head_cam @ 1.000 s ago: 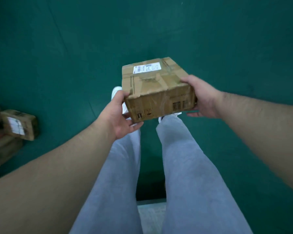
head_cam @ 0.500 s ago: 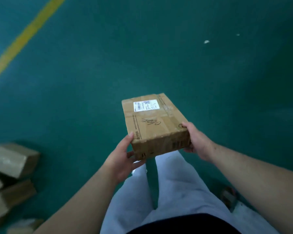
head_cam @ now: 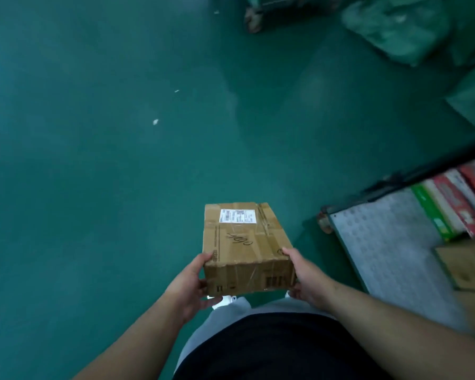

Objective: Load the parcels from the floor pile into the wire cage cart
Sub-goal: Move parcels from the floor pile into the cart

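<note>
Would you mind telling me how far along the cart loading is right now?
Done: several cartons already sit on the cart. In hand: left hand and right hand grip one parcel beside it. Left: setting it in; the pile is out of view.

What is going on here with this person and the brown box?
A person carries a cardboard parcel in front of the body, above the green floor. The left grip holds its near left corner and the right grip its near right corner. The cart deck lies to the right, with coloured boxes and a flat brown carton on it. The parcel is not yet in the cart.
</note>
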{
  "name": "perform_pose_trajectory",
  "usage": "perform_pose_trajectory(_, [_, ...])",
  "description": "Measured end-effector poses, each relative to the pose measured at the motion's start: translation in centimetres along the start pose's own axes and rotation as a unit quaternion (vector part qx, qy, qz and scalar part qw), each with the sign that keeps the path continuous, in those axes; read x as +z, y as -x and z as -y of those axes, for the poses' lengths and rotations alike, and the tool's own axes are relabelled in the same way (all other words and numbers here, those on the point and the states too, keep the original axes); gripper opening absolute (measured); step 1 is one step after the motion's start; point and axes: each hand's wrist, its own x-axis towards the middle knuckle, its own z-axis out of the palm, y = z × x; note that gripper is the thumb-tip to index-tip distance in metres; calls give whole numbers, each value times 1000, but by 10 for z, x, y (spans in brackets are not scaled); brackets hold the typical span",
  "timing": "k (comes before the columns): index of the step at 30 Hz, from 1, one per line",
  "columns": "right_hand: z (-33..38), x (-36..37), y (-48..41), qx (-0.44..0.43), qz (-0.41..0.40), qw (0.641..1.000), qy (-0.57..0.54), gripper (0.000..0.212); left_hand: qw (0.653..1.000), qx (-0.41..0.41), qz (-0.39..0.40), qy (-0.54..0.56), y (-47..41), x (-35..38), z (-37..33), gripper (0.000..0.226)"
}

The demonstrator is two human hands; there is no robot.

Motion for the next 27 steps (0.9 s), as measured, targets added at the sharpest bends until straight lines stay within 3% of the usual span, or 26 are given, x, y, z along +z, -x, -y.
perform_pose_trajectory(5, [-39,-87,27,-29,-42,990,-128,39,990,16,45,-131,3,98,-7,39])
perform_pose_trajectory(11, [-121,-198,55,-46,-59,950,-304,32,953,34,93,-286,0,247,28,33])
perform_pose_trajectory(20, [-217,-360,76,-42,-123,894,-429,25,923,20,114,-367,9,426,135,40])
perform_pose_trajectory(27, [-237,-459,78,-70,-128,847,-510,22,906,29,134,-401,15,549,159,39])
